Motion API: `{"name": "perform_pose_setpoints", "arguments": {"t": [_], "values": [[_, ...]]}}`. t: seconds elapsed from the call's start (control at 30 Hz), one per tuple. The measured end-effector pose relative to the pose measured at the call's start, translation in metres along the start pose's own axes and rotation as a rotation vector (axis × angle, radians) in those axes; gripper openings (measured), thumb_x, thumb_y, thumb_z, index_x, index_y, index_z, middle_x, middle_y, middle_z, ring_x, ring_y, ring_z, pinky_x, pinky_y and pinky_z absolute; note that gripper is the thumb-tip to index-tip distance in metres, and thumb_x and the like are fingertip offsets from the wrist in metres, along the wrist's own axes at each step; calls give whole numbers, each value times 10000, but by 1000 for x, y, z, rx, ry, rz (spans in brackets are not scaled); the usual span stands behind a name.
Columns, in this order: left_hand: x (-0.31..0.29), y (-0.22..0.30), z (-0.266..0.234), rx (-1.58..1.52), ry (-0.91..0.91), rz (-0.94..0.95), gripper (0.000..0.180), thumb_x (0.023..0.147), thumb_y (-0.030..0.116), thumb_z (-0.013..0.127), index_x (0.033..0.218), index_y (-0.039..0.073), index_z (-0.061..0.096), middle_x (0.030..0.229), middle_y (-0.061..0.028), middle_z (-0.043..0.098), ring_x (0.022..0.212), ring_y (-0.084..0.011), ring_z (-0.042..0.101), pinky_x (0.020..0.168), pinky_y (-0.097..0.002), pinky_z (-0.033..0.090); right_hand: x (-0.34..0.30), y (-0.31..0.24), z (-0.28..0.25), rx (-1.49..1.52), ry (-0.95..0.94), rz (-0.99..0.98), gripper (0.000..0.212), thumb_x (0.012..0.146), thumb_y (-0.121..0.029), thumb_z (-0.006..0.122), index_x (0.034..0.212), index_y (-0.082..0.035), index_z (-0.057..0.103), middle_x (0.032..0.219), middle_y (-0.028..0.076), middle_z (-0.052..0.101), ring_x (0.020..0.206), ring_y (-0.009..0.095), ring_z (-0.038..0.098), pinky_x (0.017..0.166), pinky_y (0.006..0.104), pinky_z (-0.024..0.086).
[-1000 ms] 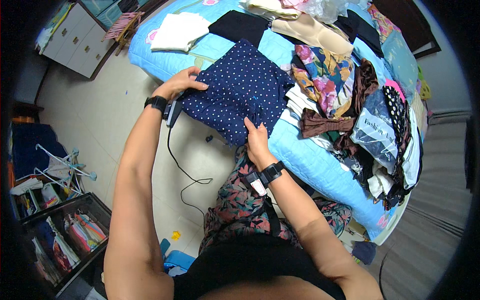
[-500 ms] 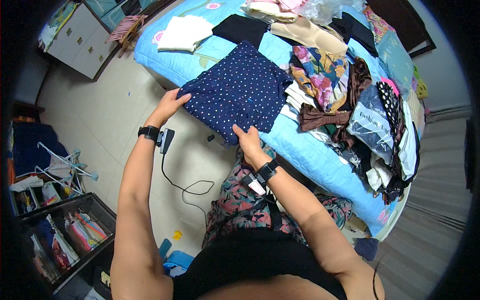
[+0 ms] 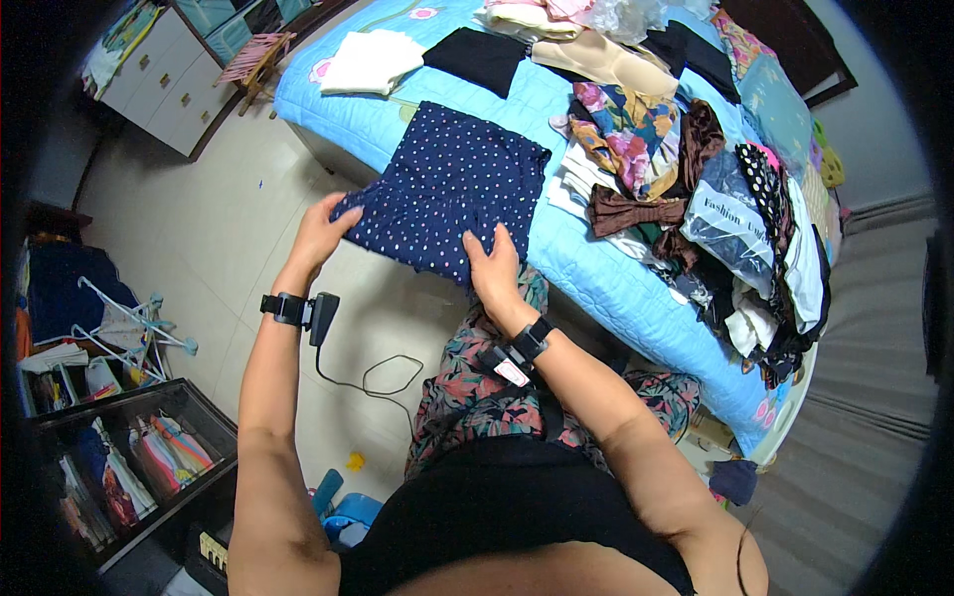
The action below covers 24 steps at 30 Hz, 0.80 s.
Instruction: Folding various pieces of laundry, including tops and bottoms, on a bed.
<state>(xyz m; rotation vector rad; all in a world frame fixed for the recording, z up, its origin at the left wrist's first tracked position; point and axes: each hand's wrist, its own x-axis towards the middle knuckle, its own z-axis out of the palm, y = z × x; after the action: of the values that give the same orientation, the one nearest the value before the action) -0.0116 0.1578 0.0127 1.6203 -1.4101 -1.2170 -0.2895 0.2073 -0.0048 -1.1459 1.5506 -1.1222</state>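
Observation:
A navy garment with white polka dots (image 3: pixel 457 179) is spread flat. Its far part lies on the bed's edge, and its near part hangs over the floor. My left hand (image 3: pixel 320 238) pinches its near left corner, thumb on top. At the near right edge, my right hand (image 3: pixel 494 270) grips the cloth with the thumb above; the fingertips are partly hidden. Beyond the garment lie a folded black cloth (image 3: pixel 475 62) and a folded white cloth (image 3: pixel 370 63).
A heap of mixed clothes, with a floral piece (image 3: pixel 636 144) and a plastic-wrapped package (image 3: pixel 732 230), covers the right of the blue bed (image 3: pixel 606 308). Beige bra cups (image 3: pixel 606 68) lie farther back. On the left stand a drawer of folded clothes (image 3: pixel 149 457) and a white cabinet (image 3: pixel 164 89).
The polka-dot garment has come down and slightly left, and its far edge now rests lower on the bed. Both hands keep hold of its near edge; my left hand has moved a little nearer.

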Motion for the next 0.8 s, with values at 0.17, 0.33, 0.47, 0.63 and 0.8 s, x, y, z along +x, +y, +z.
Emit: {"name": "perform_pose_setpoints", "arguments": {"t": [0.17, 0.33, 0.47, 0.63, 0.8], "values": [[24, -13, 11, 45, 160, 211, 486, 849, 169, 717, 1273, -3, 555, 1088, -90, 677, 988, -168, 618, 888, -316, 485, 19, 26, 1, -26, 127, 50, 430, 883, -204, 673, 1159, 81, 506, 1096, 267, 641, 1015, 395, 628, 894, 415, 484], [29, -29, 27, 399, 194, 92, 506, 807, 228, 753, 1240, 68, 544, 1082, -177, 677, 948, -264, 662, 868, -335, 498, 29, 55, 3, -93, 193, 274, 596, 805, -297, 773, 1147, 79, 462, 1218, 297, 551, 1146, 383, 556, 971, 396, 441], [7, 1, 17, 172, 28, 37, 609, 806, 227, 769, 1324, 90, 478, 1123, -115, 662, 943, -224, 648, 882, -345, 494, 19, 34, -8, 5, 125, 301, 813, 747, -352, 852, 1249, 0, 319, 1148, 207, 483, 1060, 273, 520, 950, 355, 452], [-18, 33, 4, 161, -293, 320, 814, 671, 26, 797, 1391, 128, 433, 1214, -45, 600, 1067, -198, 602, 955, -327, 470, 4, 13, -15, -136, 38, 62, 999, 600, -220, 937, 1335, -43, 283, 1217, 208, 421, 1102, 305, 494, 982, 373, 449], [-11, 16, 8, 508, -318, 321, 572, 632, -100, 732, 1165, 88, 648, 1121, -136, 633, 994, -302, 615, 920, -368, 493, -19, -24, -13, -496, -256, -247, 1018, 543, -35, 860, 1401, -117, 318, 1272, 232, 288, 1127, 428, 467, 996, 433, 463]]}}
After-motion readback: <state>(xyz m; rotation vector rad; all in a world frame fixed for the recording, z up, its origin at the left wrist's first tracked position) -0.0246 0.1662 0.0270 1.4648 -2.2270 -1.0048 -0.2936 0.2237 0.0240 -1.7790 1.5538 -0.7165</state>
